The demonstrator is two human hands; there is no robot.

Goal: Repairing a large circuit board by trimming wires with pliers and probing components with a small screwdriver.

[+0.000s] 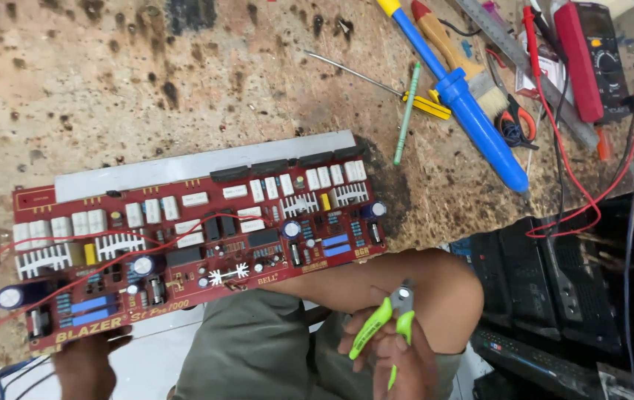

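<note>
right hand [398, 355] low in frame over knee, fingers [376, 348] wrapped round green-handled cutters [385, 326], jaws pointing up. left hand [87, 363] at bottom left, fingers under near edge of red circuit board [191, 237], grip itself hidden, cannot tell how fingers sit. board lies across lap and bench [147, 89] edge, thin red wires [95, 255] looping over its left half, grey metal strip [206, 159] along far side. farther right: blue solder sucker [472, 118], yellow-handled screwdriver [406, 92], brush [454, 55], red multimeter [591, 55].
</note>
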